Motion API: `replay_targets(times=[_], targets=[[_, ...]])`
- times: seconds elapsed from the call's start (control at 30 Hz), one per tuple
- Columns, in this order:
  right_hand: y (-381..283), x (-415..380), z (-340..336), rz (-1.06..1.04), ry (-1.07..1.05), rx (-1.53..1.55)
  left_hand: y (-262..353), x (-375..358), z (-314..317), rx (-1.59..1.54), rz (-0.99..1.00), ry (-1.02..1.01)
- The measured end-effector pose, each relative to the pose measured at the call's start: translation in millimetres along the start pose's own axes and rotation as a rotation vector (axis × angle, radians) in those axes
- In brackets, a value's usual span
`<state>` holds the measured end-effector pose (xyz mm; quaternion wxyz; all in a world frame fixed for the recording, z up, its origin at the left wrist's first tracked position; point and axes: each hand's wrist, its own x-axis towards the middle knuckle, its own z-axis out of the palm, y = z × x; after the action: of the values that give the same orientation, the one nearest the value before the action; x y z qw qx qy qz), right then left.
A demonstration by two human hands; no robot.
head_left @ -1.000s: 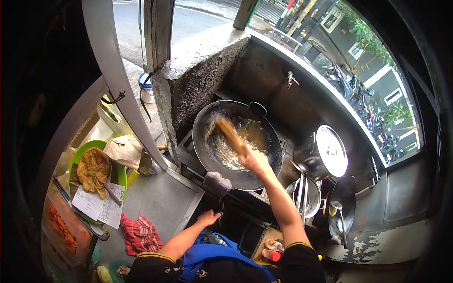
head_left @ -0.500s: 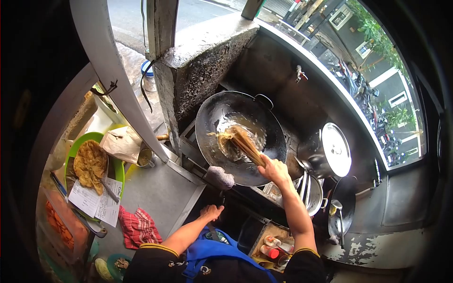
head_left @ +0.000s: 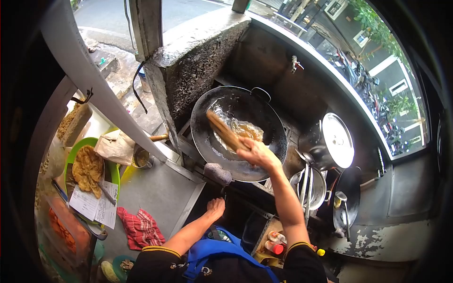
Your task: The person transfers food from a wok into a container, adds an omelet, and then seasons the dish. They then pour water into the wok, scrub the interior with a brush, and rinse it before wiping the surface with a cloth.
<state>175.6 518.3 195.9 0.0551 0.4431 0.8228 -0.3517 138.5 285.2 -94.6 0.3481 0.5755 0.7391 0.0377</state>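
A bamboo wok brush (head_left: pixel 222 129) is gripped in my right hand (head_left: pixel 255 153), its bristle end pointing up and left over the wok. The large dark wok (head_left: pixel 203 104) holds brownish, shiny liquid (head_left: pixel 247 129) in its bottom. A grey wrapped handle (head_left: pixel 218 173) sticks out from the near left of the wok's rim. Just below that handle, my left hand (head_left: pixel 216 206) is closed beside a thin dark rod; what its fingers hold is hidden.
Left of the wok is a metal counter (head_left: pixel 155 188) with a red checked cloth (head_left: pixel 139 228) and a green basin (head_left: pixel 85 143) holding fried food and paper slips. At right stand a lidded pot (head_left: pixel 325 141), a smaller pan (head_left: pixel 321 188) and another wok (head_left: pixel 351 203) with a ladle.
The brush has swung up and left across the wok, and my right hand has moved left with it. My left hand has shifted slightly up, staying closed near the wrapped handle.
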Motion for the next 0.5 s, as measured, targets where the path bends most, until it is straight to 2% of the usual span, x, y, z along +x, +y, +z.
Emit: replay_targets(times=[0.03, 0.07, 0.1, 0.13, 0.2, 0.23, 0.27, 0.3, 0.37, 0.43, 0.5], targets=[[-4.0, -19.7, -8.0, 0.007, -0.173, 0.052, 0.7, 2.8, 9.9, 0.098, 0.025, 0.043], [8.9, -35.3, -9.5, -0.087, -0.154, -0.100, 1.8, -3.2, 8.3, 0.073, 0.100, 0.126], [42.4, -45.3, -4.6, -0.270, -0.122, -0.166, 1.1, -3.5, 9.0, 0.067, 0.101, 0.128], [27.8, -68.0, -24.8, -0.054, -0.238, -0.242, -0.5, -4.7, 10.8, 0.081, 0.152, 0.138], [11.8, -95.5, -35.8, 0.056, -0.209, -0.474, -3.0, -8.1, 2.2, 0.096, 0.204, 0.158], [-11.7, -105.0, -37.6, 0.119, -0.216, -0.609, -0.5, -12.9, -13.4, 0.061, 0.156, 0.082], [-23.2, -106.9, -27.0, 0.126, -0.184, -0.669, 1.9, -14.1, -22.4, 0.025, 0.110, 0.003], [-24.3, -100.1, -18.7, 0.112, -0.177, -0.663, 1.1, -11.8, -19.6, 0.022, 0.114, 0.012], [24.7, -59.2, 3.5, 0.008, -0.006, -0.507, -4.5, -14.8, -8.8, -0.027, 0.065, 0.088], [57.1, -34.1, 13.9, 0.067, 0.134, -0.520, -0.3, -12.0, -5.1, -0.049, 0.076, 0.096], [50.2, -32.8, 19.7, 0.189, 0.057, -0.607, 0.7, -1.8, 4.7, -0.004, 0.060, 0.055]])
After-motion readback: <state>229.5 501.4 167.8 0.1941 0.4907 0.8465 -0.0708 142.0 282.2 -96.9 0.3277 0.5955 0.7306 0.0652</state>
